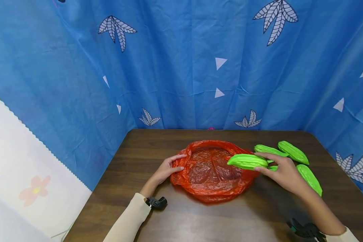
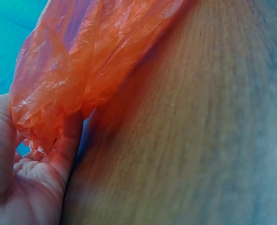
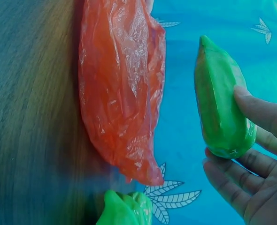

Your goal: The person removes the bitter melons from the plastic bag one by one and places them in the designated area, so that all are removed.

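Note:
A red plastic bag (image 1: 213,195) stands on the table with its mouth spread wide and upward. At its left rim, my left hand (image 1: 164,171) holds the thin film between thumb and fingers; the left wrist view shows the bunched edge (image 2: 42,126) inside that grip. My right hand (image 1: 282,171) grips one end of a bright green bitter melon (image 1: 247,161). The melon's pointed end reaches left over the bag's right rim. In the right wrist view the melon (image 3: 220,103) is held above the level of the bag (image 3: 122,89), thumb on one side and fingers beneath.
Several more bitter melons lie at the right of the dark wooden table (image 1: 187,222), among them one at the back (image 1: 293,152) and one nearer the right edge (image 1: 310,179). A blue patterned curtain (image 1: 175,67) hangs behind the table and along its sides.

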